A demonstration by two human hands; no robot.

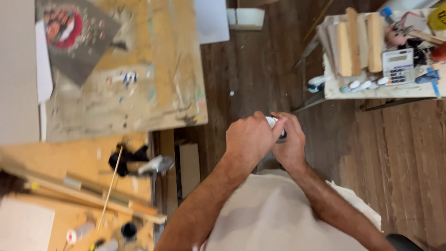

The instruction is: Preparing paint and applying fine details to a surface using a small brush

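In the head view, both hands meet over the wooden floor [260, 69]. The left hand [248, 139] is clenched round a small white tube [271, 121], steadying it, while the right hand [290, 142] pinches its dark end, seemingly a cap, as if to twist. Left of the hands lies a paint-smeared tabletop [139, 93]; up right, a calculator [397, 65] beside wooden blocks [355, 42].

I am seeing a small white tube [272, 122] with a dark end, mostly hidden, being held between both hands in front of my body, above the wooden floor; its exact tilt I cannot tell.
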